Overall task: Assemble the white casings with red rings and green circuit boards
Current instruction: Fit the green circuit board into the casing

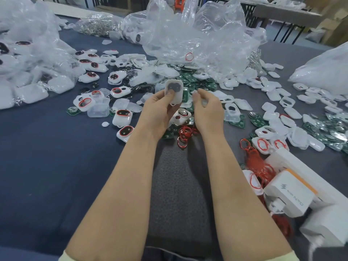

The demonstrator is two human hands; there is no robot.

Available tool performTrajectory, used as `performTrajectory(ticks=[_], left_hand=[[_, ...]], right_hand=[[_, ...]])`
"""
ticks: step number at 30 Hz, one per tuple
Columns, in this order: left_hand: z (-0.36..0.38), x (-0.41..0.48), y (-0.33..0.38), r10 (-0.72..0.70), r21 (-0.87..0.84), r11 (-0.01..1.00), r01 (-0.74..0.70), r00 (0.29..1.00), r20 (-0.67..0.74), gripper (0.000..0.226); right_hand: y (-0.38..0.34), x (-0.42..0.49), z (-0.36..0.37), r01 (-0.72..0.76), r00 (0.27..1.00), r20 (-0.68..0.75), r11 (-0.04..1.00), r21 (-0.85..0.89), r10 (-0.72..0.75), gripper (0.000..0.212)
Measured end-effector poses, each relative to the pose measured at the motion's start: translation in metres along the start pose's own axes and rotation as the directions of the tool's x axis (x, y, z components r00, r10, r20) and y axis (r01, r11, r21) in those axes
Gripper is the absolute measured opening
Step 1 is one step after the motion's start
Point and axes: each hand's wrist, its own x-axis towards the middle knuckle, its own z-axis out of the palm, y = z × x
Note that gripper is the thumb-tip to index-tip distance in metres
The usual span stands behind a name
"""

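My left hand (160, 108) grips a white casing (174, 92) with a dark grey button pad, thumb pressed on its face. My right hand (206, 108) hovers just to the right of it, fingers curled and blurred; whether it pinches anything small is unclear. Below the hands lies another casing (179, 117) with a metal disc, beside a heap of red rings (184, 133). Green circuit boards (195, 80) are piled beyond the hands. Finished casings with red rings (122, 117) lie to the left.
Crumpled clear plastic bags (197, 34) cover the back of the dark table (47, 166). Loose white casing shells (278, 117) and more boards spread to the right. White charger boxes (293, 193) and tangled red rings (258, 162) sit at the near right.
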Motion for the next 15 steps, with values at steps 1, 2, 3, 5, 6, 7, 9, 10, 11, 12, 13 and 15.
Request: performTrajectory(ticks=[1, 2, 3, 5, 6, 7, 9, 10, 11, 12, 13, 15], left_hand=[[0.000, 0.000, -0.001, 0.004, 0.012, 1.000, -0.004, 1.000, 0.010, 0.018], [0.001, 0.000, -0.001, 0.008, 0.026, 1.000, -0.009, 1.000, 0.018, 0.019], [0.002, 0.000, -0.001, 0.011, 0.041, 0.999, -0.012, 1.000, 0.021, 0.020], [0.003, 0.000, -0.002, 0.006, 0.055, 0.998, -0.007, 1.000, 0.018, 0.020], [0.003, 0.000, -0.002, 0.000, 0.058, 0.998, -0.001, 1.000, 0.012, 0.019], [0.003, 0.000, -0.002, -0.007, 0.072, 0.997, 0.007, 1.000, -0.006, 0.018], [0.001, 0.001, -0.002, -0.011, 0.139, 0.990, 0.021, 0.997, -0.074, 0.017], [0.001, 0.001, -0.002, -0.008, 0.168, 0.986, 0.024, 0.995, -0.096, 0.017], [0.001, 0.000, -0.002, -0.005, 0.184, 0.983, 0.024, 0.995, -0.100, 0.017], [0.001, 0.000, -0.002, -0.006, 0.192, 0.981, 0.024, 0.996, -0.094, 0.018], [0.002, -0.001, -0.002, -0.013, 0.194, 0.981, 0.029, 0.996, -0.087, 0.019], [0.004, -0.002, -0.001, -0.033, 0.178, 0.983, 0.047, 0.996, -0.083, 0.021]], right_hand=[[-0.002, -0.001, 0.000, 0.019, 1.000, 0.023, 0.999, 0.035, -0.019, 0.028], [-0.004, -0.002, 0.001, 0.024, 0.998, 0.054, 0.997, 0.070, -0.027, 0.024], [-0.005, -0.003, 0.003, 0.021, 0.997, 0.078, 0.996, 0.084, -0.028, 0.019], [-0.005, -0.002, 0.003, -0.002, 0.997, 0.072, 0.995, 0.103, -0.006, 0.009], [-0.004, -0.001, 0.002, -0.030, 0.998, 0.050, 0.990, 0.135, 0.023, 0.005], [-0.004, 0.000, 0.000, -0.060, 0.998, 0.016, 0.983, 0.175, 0.058, 0.009], [-0.003, 0.002, -0.005, -0.108, 0.992, -0.032, 0.951, 0.290, 0.123, 0.011], [-0.003, 0.003, -0.008, -0.119, 0.989, -0.035, 0.929, 0.350, 0.140, 0.010], [-0.004, 0.003, -0.010, -0.116, 0.990, -0.030, 0.915, 0.386, 0.138, 0.011], [-0.005, 0.004, -0.012, -0.100, 0.992, -0.025, 0.912, 0.399, 0.120, 0.013], [-0.007, 0.003, -0.013, -0.074, 0.996, -0.022, 0.920, 0.385, 0.089, 0.014], [-0.011, 0.001, -0.015, -0.011, 0.999, -0.030, 0.941, 0.339, 0.022, 0.013]])
